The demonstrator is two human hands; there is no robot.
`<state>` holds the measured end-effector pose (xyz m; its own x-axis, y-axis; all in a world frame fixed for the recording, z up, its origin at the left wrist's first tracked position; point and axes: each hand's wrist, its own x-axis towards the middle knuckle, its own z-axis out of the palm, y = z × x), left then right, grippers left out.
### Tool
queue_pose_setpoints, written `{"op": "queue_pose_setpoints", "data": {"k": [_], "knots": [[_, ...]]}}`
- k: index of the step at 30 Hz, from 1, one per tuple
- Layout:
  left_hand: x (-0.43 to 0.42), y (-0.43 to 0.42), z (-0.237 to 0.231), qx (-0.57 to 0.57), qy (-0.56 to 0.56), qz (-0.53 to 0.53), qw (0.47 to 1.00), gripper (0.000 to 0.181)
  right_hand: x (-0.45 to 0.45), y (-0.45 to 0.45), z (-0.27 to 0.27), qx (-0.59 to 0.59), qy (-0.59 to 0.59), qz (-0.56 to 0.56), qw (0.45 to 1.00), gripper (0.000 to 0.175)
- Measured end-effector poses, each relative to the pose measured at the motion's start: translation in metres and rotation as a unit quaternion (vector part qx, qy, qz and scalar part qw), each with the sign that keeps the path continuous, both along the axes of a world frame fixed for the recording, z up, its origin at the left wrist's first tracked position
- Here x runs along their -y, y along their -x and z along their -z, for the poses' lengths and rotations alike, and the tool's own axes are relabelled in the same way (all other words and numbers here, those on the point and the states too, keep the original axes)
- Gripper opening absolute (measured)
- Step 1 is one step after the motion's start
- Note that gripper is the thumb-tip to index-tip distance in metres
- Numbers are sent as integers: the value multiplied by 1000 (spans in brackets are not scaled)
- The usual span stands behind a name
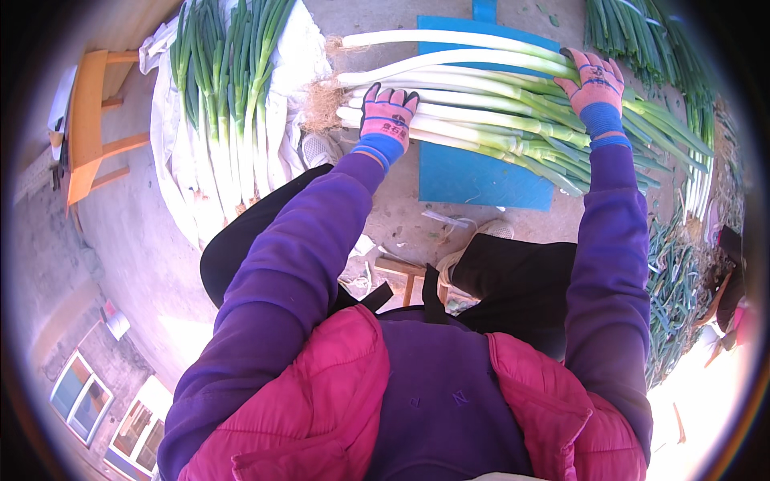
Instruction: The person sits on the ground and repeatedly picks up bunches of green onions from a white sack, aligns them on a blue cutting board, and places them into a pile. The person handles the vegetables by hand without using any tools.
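Observation:
A loose bundle of large green onions (463, 99) lies crosswise before me, with roots (322, 105) to the left and green leaves to the right. Part of the bundle rests over a flat blue panel (481, 174). My left hand (388, 120), in a pink and blue work glove, lies over the white shanks near the roots; its grip underneath is hidden. In a matching glove, my right hand (595, 84) closes around the upper stalks, where white turns to green. One onion (433, 37) lies slightly apart along the far side.
More green onions (225, 102) lie on a white sheet (295, 48) at left. Other bunches (637, 42) are at far right, above a heap of leaf scraps (674, 300). A wooden bench (87, 120) stands far left, a small wooden stool (400, 267) between my legs.

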<state>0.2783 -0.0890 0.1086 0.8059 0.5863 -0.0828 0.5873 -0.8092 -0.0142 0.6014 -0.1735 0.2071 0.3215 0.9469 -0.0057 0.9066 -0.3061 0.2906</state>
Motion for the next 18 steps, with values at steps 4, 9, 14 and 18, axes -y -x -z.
{"op": "queue_pose_setpoints", "data": {"k": [4, 9, 14, 18], "knots": [[6, 3, -2, 17, 2, -7, 1000, 34, -3, 3, 5, -14, 10, 12, 1000, 51], [9, 5, -3, 16, 11, -29, 999, 34, -18, 25, 11, -49, -14, -34, 998, 50], [7, 8, 5, 32, 18, -26, 999, 49, -25, 35, 19, -45, -16, -50, 998, 47], [7, 12, 7, 43, 40, -19, 998, 51, -28, 31, 41, -52, 51, -8, 997, 45]]}}
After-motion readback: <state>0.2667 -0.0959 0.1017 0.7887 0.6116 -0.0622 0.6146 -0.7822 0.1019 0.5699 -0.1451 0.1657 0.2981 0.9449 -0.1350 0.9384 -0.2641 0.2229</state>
